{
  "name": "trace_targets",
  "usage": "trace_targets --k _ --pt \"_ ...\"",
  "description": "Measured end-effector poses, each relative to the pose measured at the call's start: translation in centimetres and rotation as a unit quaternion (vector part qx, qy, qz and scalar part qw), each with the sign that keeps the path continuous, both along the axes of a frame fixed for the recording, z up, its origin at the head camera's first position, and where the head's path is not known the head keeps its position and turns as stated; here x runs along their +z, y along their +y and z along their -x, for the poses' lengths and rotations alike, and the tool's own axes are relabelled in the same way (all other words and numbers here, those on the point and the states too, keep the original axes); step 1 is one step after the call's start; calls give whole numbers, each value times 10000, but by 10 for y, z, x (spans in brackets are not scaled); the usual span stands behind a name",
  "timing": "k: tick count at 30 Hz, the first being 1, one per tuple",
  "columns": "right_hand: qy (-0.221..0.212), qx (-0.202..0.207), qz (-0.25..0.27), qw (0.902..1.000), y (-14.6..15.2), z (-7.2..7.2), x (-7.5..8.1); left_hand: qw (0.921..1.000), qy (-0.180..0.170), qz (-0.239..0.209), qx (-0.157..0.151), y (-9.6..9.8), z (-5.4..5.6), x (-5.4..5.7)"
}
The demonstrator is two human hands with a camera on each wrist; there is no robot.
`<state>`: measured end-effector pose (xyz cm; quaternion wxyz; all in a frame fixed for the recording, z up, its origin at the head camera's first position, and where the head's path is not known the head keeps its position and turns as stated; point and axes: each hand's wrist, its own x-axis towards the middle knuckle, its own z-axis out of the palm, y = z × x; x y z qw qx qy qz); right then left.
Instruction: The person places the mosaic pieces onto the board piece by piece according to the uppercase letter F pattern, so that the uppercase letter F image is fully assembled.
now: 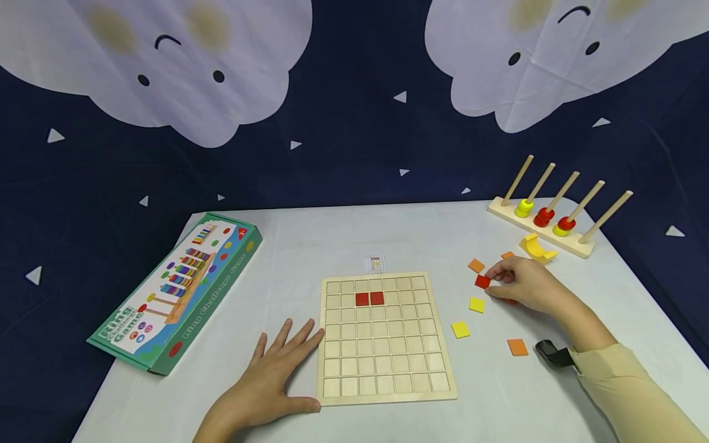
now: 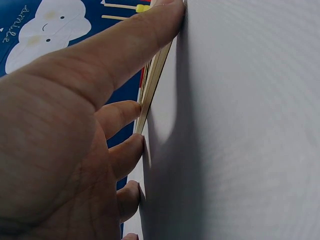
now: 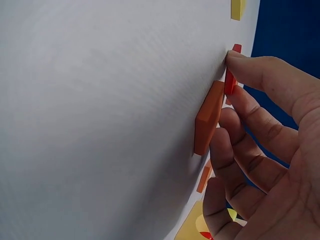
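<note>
A wooden grid board [image 1: 388,344] lies on the white table, with two red square tiles [image 1: 376,298] side by side in its second row from the top. My left hand [image 1: 266,381] spreads its fingers flat at the board's left edge; in the left wrist view thumb and fingertips meet the board's side [image 2: 155,80]. Between thumb and index finger my right hand [image 1: 526,284] pinches a red tile [image 1: 482,281], right of the board. Beside the right fingers in the right wrist view is an orange tile [image 3: 209,120]. Two yellow tiles [image 1: 460,330] lie between board and hand.
Other orange tiles [image 1: 517,347] lie around the right hand. A pegged wooden stand [image 1: 581,247] with yellow and red rings is at the back right, a yellow curved piece [image 1: 536,248] before it. A small pattern card [image 1: 375,264] touches the board's top. A green game box [image 1: 183,289] lies left.
</note>
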<state>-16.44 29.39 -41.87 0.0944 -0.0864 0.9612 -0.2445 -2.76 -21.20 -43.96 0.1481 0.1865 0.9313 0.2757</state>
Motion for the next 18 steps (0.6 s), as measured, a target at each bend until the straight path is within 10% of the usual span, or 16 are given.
trace_targets --k 18 --pt "127 217 132 9996 -13 -2 15 10000 11 2 13 0 0 1"
